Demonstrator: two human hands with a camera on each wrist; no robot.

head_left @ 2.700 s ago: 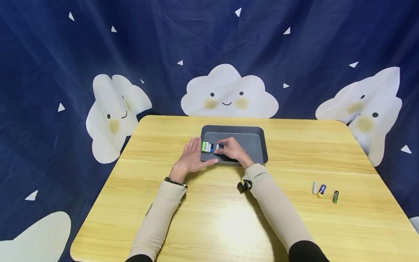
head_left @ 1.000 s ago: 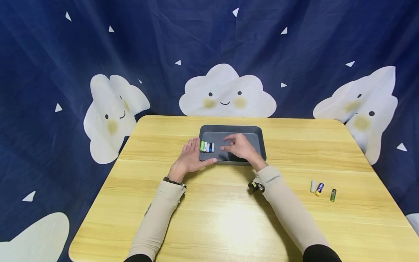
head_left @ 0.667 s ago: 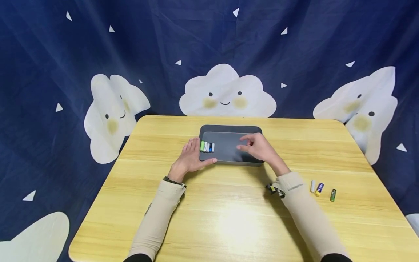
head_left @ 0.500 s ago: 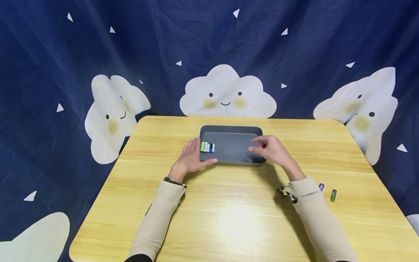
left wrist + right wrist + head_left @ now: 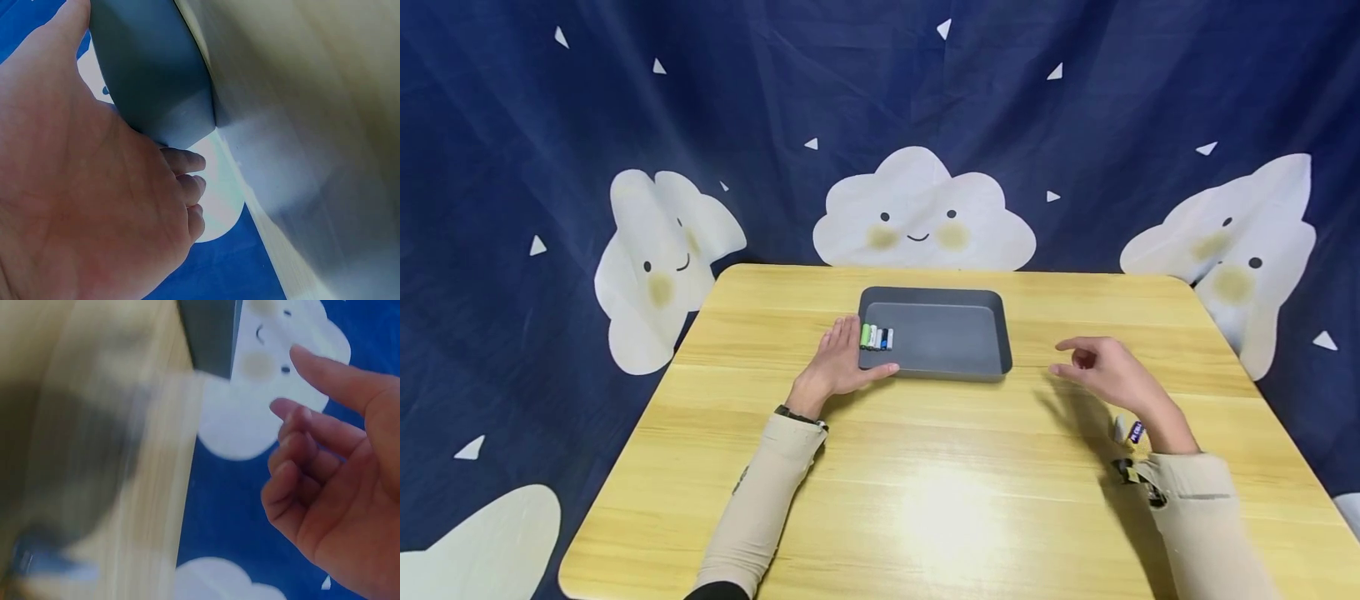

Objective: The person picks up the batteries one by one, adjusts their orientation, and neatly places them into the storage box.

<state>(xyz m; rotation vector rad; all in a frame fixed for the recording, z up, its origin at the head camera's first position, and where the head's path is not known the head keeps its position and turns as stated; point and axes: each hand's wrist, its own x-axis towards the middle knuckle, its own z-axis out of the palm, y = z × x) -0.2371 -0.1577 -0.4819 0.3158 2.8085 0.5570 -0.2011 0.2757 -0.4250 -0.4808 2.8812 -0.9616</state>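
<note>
My left hand rests against the left end of the dark grey tray. Its fingers lie straight along that side and the thumb stretches along the front rim. Inside the tray, at its left end, several batteries lie side by side in a row, green, white and blue among them. To the right of the tray, my right hand is above the table with nothing in it; thumb and index finger are apart and the other fingers curl loosely. Near its wrist lie a white battery and a blue-and-yellow battery, partly covered.
The light wooden table carries everything. Behind it hangs a dark blue curtain with white clouds. In the right wrist view, the table and the things at lower left are blurred.
My right hand has set a white battery at the row's right end, let go, and moved right out of the tray. Its arm now covers the green battery on the table. My left hand stays put.
</note>
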